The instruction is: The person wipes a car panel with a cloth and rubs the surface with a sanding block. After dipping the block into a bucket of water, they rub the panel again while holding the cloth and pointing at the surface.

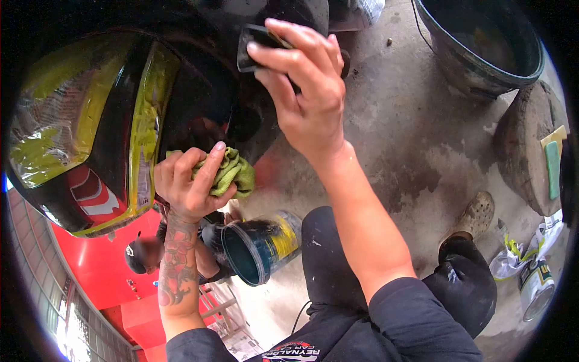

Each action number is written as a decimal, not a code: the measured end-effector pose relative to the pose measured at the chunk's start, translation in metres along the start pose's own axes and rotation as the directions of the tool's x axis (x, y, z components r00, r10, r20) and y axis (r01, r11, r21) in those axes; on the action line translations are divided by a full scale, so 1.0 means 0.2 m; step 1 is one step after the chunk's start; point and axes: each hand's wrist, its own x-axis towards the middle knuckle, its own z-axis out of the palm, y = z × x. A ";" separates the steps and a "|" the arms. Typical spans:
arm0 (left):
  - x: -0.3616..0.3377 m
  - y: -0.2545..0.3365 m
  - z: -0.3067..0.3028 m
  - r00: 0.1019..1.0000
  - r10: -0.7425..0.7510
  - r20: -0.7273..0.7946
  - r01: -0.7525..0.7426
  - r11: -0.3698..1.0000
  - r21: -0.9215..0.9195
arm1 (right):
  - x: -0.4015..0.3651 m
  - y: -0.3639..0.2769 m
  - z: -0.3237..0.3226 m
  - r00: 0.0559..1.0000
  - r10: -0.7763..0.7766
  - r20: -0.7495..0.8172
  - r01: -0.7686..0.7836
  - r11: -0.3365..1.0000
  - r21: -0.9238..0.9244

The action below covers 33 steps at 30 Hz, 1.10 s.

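My left hand is closed around a crumpled green cloth, close to the taped edge of the vehicle's lamp. My right hand, higher up, grips a flat black block with rounded corners. Its fingers are bent over the block, which overlaps the dark body panel in this view. On the left, the large lamp is covered with yellow-green masking tape and clear film, beside red and white trim.
A dark bucket stands at the upper right, next to a round wooden stump bearing a green block. Another bucket is below my left hand. A person in a cap is behind my left forearm. A tin lies at right.
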 end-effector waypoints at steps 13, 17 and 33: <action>0.01 0.00 0.01 0.999 0.008 -0.037 -0.008 1.000 0.009 | 0.03 0.01 0.03 1.000 0.003 -0.030 -0.002 1.000 0.008; 0.01 0.00 0.01 0.999 0.008 -0.033 -0.008 1.000 0.007 | -0.07 -0.04 0.01 0.997 0.065 -0.030 -0.064 0.998 0.009; 0.00 0.00 0.01 1.000 -0.004 -0.017 0.005 1.000 0.015 | -0.05 -0.03 -0.01 1.000 -0.013 -0.020 0.012 0.999 -0.037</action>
